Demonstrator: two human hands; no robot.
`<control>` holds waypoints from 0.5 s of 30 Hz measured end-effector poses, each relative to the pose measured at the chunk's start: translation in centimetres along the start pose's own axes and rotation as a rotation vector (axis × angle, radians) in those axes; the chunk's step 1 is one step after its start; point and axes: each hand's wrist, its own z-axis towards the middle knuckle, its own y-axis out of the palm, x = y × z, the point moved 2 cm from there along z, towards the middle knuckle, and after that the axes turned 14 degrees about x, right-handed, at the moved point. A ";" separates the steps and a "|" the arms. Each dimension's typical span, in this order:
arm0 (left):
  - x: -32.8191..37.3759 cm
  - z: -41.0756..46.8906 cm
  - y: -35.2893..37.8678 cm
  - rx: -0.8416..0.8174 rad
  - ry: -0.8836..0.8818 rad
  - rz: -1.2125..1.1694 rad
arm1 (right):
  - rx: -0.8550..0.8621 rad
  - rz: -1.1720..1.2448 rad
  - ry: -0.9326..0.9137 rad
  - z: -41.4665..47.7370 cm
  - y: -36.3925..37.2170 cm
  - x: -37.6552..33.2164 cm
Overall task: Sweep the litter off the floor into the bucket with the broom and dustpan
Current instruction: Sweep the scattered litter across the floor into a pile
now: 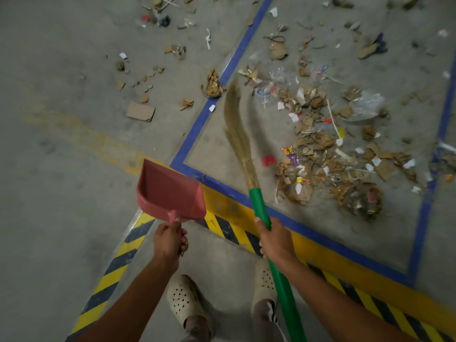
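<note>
My left hand grips the handle of a pink dustpan, held empty above the floor with its mouth pointing away from me. My right hand is wrapped round the green handle of a grass broom. The bristles reach forward to the blue line, left of the litter. A thick pile of cardboard scraps, wrappers and clear plastic lies on the concrete inside the blue-lined box, to the right of the broom. More scraps are scattered farther left and behind. No bucket is in view.
Blue floor lines frame the littered area, with a yellow band and black-and-yellow hazard stripes near my feet. My feet in pale perforated clogs stand on bare concrete at the bottom.
</note>
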 end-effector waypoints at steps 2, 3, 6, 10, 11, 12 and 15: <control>1.2 -0.3 -0.9 -0.001 0.004 -0.021 | -0.053 -0.025 -0.063 -1.1 0.7 -2.2; 2.0 -0.4 -1.4 0.000 0.010 -0.031 | -0.074 -0.046 -0.094 -1.7 1.0 -3.6; 4.2 -0.4 -3.8 0.011 0.048 -0.014 | -0.118 -0.100 -0.194 -3.5 1.7 -7.8; 6.8 0.2 -7.6 0.048 0.083 0.006 | -0.148 -0.142 -0.260 -4.7 3.8 -11.9; 7.4 0.5 -8.6 0.059 0.097 0.021 | -0.156 -0.145 -0.263 -4.8 4.5 -12.8; 7.9 0.8 -9.5 0.077 0.106 0.037 | -0.163 -0.160 -0.260 -4.9 5.1 -13.6; 9.2 2.3 -11.9 0.142 0.093 0.042 | -0.173 -0.244 -0.250 -4.5 7.2 -15.6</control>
